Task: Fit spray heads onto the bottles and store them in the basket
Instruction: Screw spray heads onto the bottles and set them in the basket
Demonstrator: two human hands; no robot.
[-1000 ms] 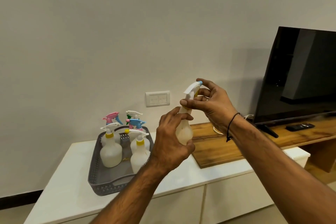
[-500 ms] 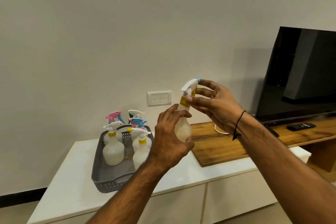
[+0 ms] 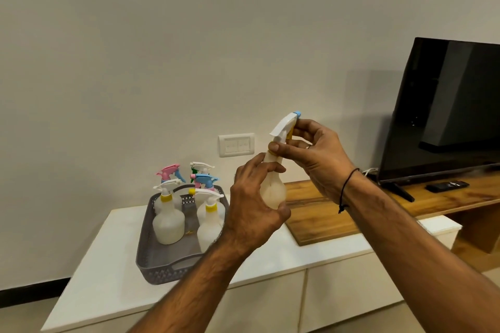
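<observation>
Holding the translucent white plastic bottle (image 3: 273, 192) in mid-air above the white cabinet top (image 3: 108, 273), the left hand (image 3: 251, 213) wraps its bulbous belly, fingers curled around the back and thumb pressed under the base. The right hand (image 3: 311, 154) pinches the white trigger spray head with a blue nozzle tip (image 3: 284, 126) at the yellow collar, thumb across the neck and fingertips behind it, in what looks like a screwing grip.

The bottle appears empty, so it should be light, and its thin walls probably give under a squeeze; the belly is the safe place to steady it, without crushing. The smooth plastic may slip while twisting. Turning force belongs on the ribbed collar, I judge, not on the slim trigger or nozzle, which look easy to snap or misalign.

Left of the hands, on the same cabinet, the grey perforated plastic basket (image 3: 151, 265) already carries several finished bottles with white, pink, blue and green heads, standing upright and close together. Room remains at its near end for this one.
</observation>
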